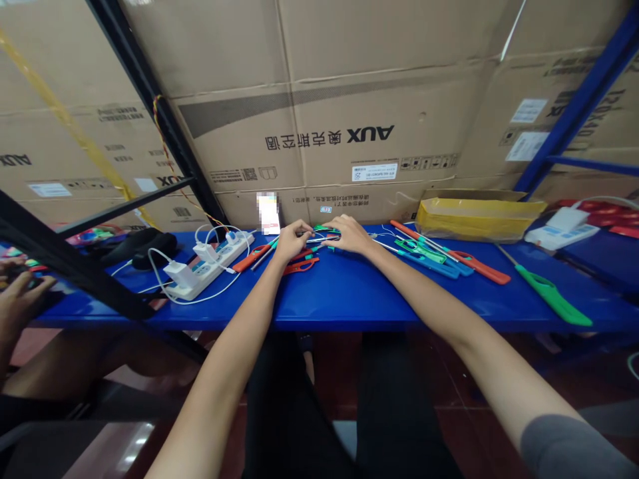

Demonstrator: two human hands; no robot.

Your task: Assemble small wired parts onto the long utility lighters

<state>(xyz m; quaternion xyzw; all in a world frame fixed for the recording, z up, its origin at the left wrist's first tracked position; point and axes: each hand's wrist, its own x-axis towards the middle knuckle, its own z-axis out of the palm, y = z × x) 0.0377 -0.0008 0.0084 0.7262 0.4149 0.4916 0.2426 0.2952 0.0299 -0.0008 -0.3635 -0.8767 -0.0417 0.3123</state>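
Note:
Both hands are over the blue table, close together among lighter parts. My left hand (293,241) has its fingers curled together near a small dark part; what they pinch is too small to make out. To its right, my right hand (348,236) reaches over small green and metal pieces, thumb and fingers curved around something unclear. Beneath and beside my left hand lie a red lighter handle (301,265) and another red-orange one (251,258). Right of my right hand lie blue handles (439,266), a red lighter (482,267) and a green lighter (552,293).
A white power strip (212,265) with chargers and cables is at the left. A phone (269,214) leans against the carton (329,159). A yellow-taped box (472,218) stands back right. Another person's hand (22,293) shows at far left, beyond the black frame (174,146).

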